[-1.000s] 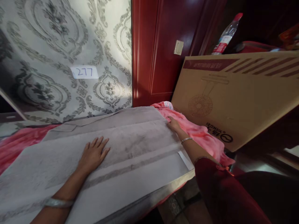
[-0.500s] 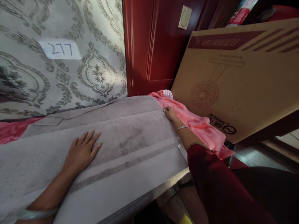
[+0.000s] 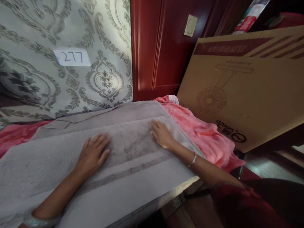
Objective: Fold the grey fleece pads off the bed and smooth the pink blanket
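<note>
A grey towel (image 3: 140,126) with a darker stripe along its near side lies spread over a pale table (image 3: 133,196). Its far left part shows a folded-over flap. My left hand (image 3: 92,155) rests palm down on the towel, fingers stretched out and slightly blurred. Over the towel's right half is my right hand (image 3: 162,134), smeared a little by motion, its fingers apart and nothing seen in them. Whether the right palm presses on the towel or hovers just above it, I cannot tell.
Pink cloth (image 3: 201,133) hangs past the table's right end, with more at the left. A large cardboard box (image 3: 261,88) leans at the right, with a bottle (image 3: 251,17) behind its top. Patterned wallpaper (image 3: 104,79) bears a paper (image 3: 72,57) marked 277, beside a red panel (image 3: 152,47).
My right hand has left the towel's right edge, where its fingers were closed, and moved inward to the left. My left hand remains flat on the towel. The view has shifted slightly.
</note>
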The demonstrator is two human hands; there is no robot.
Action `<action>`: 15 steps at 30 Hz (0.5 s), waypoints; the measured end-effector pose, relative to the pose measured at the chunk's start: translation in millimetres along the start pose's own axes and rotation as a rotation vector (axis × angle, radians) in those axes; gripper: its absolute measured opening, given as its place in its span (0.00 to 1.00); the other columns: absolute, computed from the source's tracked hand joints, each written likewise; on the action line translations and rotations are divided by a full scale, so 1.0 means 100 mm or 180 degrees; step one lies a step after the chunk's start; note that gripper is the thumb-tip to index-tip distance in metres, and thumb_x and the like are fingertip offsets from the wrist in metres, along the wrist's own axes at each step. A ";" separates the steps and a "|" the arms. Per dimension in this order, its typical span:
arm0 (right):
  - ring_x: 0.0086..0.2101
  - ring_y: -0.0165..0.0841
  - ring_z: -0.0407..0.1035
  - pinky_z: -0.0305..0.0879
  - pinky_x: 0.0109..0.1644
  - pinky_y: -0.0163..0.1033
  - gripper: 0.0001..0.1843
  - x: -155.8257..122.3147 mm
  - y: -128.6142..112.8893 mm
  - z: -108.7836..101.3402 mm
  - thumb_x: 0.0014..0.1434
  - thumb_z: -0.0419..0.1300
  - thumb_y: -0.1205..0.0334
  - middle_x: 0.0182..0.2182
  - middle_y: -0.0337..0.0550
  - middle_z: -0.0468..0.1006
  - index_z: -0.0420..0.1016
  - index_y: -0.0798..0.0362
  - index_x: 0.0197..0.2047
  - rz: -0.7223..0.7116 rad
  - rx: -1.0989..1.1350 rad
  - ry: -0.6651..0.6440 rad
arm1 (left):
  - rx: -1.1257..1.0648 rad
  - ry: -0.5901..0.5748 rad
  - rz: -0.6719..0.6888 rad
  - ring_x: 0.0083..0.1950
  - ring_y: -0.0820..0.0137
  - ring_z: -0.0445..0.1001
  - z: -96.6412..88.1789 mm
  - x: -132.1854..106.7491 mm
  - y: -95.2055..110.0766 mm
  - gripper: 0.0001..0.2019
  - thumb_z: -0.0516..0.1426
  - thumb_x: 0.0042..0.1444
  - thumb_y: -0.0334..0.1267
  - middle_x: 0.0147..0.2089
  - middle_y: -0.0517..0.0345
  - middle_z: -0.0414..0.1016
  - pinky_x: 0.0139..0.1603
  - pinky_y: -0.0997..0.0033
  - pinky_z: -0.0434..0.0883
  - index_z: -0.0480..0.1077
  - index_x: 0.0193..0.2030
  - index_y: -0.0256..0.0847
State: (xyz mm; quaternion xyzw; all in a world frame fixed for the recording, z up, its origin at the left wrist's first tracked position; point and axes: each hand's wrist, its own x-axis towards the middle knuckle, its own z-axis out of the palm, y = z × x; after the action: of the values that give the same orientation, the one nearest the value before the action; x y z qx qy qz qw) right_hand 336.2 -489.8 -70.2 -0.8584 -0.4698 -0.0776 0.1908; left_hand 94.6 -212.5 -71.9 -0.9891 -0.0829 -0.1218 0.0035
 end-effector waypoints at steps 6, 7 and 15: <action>0.73 0.44 0.38 0.38 0.73 0.63 0.32 -0.22 -0.25 0.20 0.74 0.46 0.47 0.75 0.43 0.46 0.50 0.42 0.77 -0.0744 -0.0185 -0.0808 | -0.0326 -0.0623 0.1256 0.79 0.55 0.48 0.09 0.45 0.62 0.32 0.46 0.68 0.57 0.79 0.50 0.49 0.76 0.42 0.43 0.55 0.75 0.47; 0.73 0.44 0.38 0.38 0.73 0.63 0.32 -0.17 -0.13 0.18 0.73 0.47 0.47 0.75 0.42 0.46 0.50 0.40 0.76 -0.0673 -0.0241 -0.0835 | -0.0315 -0.0615 0.1195 0.79 0.53 0.47 0.14 0.50 0.67 0.33 0.46 0.68 0.57 0.79 0.49 0.48 0.76 0.40 0.43 0.55 0.75 0.48; 0.72 0.47 0.41 0.42 0.73 0.64 0.30 0.09 0.86 0.02 0.74 0.44 0.49 0.75 0.43 0.46 0.52 0.42 0.76 0.0682 -0.0539 -0.0532 | 0.0029 -0.0461 0.0001 0.78 0.47 0.48 0.24 0.63 0.44 0.34 0.44 0.66 0.61 0.78 0.49 0.49 0.73 0.37 0.49 0.55 0.75 0.50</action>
State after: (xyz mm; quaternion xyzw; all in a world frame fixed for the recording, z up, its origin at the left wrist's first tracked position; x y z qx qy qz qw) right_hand 412.8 -523.5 -90.7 -0.9201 -0.3815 -0.0245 0.0852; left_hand 167.6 -245.3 -79.4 -0.9953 -0.0833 -0.0496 0.0021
